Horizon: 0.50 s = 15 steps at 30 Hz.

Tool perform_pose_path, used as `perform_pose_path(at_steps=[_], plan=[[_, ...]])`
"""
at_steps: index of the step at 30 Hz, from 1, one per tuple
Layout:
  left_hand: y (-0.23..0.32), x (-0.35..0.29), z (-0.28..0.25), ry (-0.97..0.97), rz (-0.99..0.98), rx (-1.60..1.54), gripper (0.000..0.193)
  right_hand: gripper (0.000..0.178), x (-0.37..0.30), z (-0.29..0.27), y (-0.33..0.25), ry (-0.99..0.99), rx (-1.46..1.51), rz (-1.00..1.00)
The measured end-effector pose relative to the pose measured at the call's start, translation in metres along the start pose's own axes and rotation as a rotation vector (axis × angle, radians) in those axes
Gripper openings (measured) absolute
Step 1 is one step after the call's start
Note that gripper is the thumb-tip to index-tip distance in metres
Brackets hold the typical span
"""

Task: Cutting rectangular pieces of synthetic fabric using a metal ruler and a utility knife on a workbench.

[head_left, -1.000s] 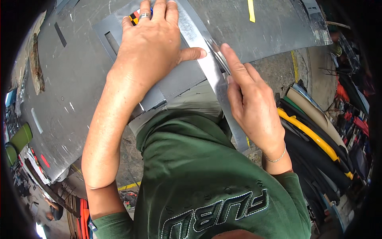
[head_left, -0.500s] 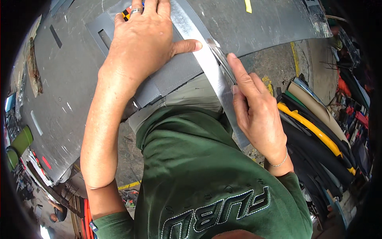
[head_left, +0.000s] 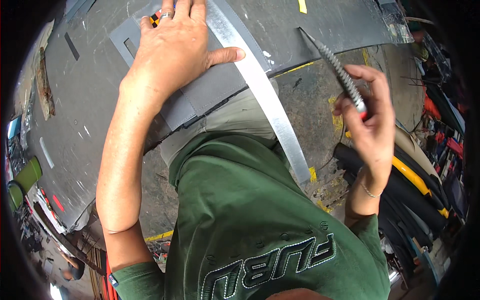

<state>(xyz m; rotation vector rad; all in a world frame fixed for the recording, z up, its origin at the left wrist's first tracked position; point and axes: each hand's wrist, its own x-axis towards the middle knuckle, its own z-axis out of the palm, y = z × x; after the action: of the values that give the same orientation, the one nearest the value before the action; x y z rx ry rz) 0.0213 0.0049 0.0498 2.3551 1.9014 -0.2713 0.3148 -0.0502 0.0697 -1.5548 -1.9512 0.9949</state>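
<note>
In the head view, the left hand point(head_left: 175, 57) lies flat, its fingers extended and fairly close together, its thumb stretched out sideways; it grips nothing but presses down. Beneath its palm is a grey stitched panel point(head_left: 215, 95), with a rectangular slot to the left of the fingers. The thumb tip rests on a steel straightedge point(head_left: 280, 115), which runs from beside those fingers down past the edge of the dark worktable point(head_left: 95, 130). The right hand point(head_left: 367, 115) has its fingers curled closed around a slim, ridged metal tool point(head_left: 340, 72), probably a craft knife, though blur makes this uncertain. Its pointed tip extends up and left of those fingers, well apart from the straightedge.
</note>
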Motion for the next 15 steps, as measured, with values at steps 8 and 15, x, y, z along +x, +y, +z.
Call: perform_pose_path(at_steps=[8,15], plan=[[-0.011,-0.003,0.029,0.129,0.042,0.044,0.107,0.052,0.099,0.015,0.005,0.136,0.054,-0.566],[-0.003,0.002,0.009,-0.046,-0.007,0.005,0.109,0.038,0.173,0.075,-0.076,0.104,1.191,0.085]])
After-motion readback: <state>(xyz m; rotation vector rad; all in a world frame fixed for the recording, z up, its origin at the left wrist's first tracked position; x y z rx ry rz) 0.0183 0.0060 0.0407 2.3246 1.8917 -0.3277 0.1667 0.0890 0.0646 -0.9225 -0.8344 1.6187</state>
